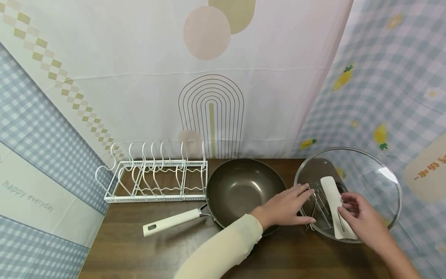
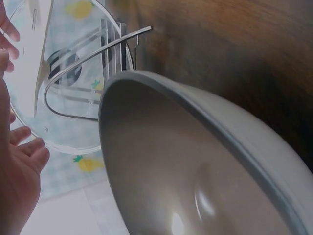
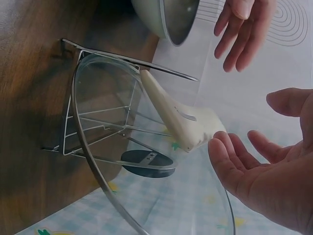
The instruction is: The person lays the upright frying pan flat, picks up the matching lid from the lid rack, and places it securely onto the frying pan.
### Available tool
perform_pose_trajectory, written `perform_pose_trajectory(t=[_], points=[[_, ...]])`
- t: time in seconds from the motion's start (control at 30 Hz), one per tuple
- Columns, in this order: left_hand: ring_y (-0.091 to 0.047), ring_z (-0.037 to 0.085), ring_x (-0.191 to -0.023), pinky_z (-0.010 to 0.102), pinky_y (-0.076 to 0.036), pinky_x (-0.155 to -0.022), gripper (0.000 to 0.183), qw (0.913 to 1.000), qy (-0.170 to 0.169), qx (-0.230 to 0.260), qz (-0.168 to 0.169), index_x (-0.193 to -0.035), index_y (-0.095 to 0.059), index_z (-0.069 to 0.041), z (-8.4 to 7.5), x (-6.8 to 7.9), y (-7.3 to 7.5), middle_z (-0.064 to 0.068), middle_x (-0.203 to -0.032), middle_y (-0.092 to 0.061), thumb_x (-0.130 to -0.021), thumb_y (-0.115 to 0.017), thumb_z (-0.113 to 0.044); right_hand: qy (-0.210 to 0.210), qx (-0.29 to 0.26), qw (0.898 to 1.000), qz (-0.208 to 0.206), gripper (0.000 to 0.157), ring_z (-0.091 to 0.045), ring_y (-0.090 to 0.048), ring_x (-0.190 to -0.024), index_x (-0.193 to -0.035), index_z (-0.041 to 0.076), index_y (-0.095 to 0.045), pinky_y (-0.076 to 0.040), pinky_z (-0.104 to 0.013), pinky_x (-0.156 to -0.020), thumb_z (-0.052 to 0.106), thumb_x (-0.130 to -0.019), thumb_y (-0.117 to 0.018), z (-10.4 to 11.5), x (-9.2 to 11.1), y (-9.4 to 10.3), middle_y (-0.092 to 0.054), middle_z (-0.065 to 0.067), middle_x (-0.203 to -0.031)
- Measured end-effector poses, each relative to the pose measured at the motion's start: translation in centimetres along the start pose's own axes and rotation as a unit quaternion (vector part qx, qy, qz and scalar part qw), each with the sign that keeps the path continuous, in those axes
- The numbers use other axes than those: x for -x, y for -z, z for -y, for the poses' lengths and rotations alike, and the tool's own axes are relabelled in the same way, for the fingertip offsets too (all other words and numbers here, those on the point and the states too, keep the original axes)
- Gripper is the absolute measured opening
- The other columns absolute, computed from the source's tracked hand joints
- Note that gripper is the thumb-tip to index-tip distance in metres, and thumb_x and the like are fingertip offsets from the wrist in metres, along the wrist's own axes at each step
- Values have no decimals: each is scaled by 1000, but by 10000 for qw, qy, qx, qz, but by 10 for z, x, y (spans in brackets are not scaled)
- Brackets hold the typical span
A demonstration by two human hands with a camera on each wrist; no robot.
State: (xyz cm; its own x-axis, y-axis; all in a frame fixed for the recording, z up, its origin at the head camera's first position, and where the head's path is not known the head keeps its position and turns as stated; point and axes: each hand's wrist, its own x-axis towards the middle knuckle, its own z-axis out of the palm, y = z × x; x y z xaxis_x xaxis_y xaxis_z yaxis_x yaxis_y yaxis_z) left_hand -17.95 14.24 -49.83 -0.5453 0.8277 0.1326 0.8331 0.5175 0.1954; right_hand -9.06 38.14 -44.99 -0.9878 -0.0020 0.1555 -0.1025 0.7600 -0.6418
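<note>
A clear glass lid [image 1: 371,174] with a steel rim stands tilted in a wire rack [image 3: 65,125] at the right of the table. Its long cream handle [image 1: 333,205] faces me. My right hand [image 1: 364,221] is at the handle's right side; in the right wrist view its fingertips come right up to the handle [image 3: 183,120], with the thumb well apart. Left of the handle, my left hand [image 1: 287,205] reaches over the wok's right rim, fingers spread beside the rack. In the right wrist view that hand [image 3: 247,32] holds nothing.
A dark-lined wok [image 1: 240,190] sits mid-table, its cream handle [image 1: 172,222] pointing left. Behind that handle, at the back left, stands a white wire rack [image 1: 156,198] with several curved dividers. Patterned cloths [image 1: 146,97] hang behind and on both sides.
</note>
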Motion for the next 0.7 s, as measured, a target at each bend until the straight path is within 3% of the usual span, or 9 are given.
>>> perform_pose_trajectory(t=[0.13, 0.47, 0.67, 0.7], points=[[-22, 17, -159, 23, -21, -126, 88, 9986, 135, 510, 97, -165, -18, -20, -3, -7, -2, 2, -173, -18, -99, -44, -71, -41, -26, 10000, -71, 46, 26, -44, -94, -134, -13, -48, -43, 1, -73, 9, -99, -66, -2, 2, 0, -59, -37, -125], [-22, 13, -158, 23, -28, -124, 87, 9923, 390, 1153, 210, -165, -21, -23, -9, -20, -3, -3, -173, -17, -98, -50, -69, -203, 122, 9995, -218, 46, 28, -41, -92, -134, -14, -48, -43, 0, -70, 12, -100, -66, -10, 4, 2, -60, -37, -124], [-26, 11, -157, 24, -31, -123, 89, 9951, 406, 853, 305, -164, -23, -23, -11, -26, -9, -1, -171, -22, -95, -52, -72, -296, 485, 9980, -276, 47, 29, -35, -91, -131, -15, -51, -41, 0, -69, 14, -98, -68, -18, 6, 2, -61, -37, -122], [-26, 11, -157, 23, -30, -123, 90, 9960, 388, 729, 335, -164, -24, -23, -12, -27, -10, -1, -171, -22, -95, -51, -73, -312, 531, 9978, -238, 47, 23, -44, -93, -131, -15, -51, -41, 0, -69, 14, -98, -68, -19, 6, 2, -61, -37, -121]])
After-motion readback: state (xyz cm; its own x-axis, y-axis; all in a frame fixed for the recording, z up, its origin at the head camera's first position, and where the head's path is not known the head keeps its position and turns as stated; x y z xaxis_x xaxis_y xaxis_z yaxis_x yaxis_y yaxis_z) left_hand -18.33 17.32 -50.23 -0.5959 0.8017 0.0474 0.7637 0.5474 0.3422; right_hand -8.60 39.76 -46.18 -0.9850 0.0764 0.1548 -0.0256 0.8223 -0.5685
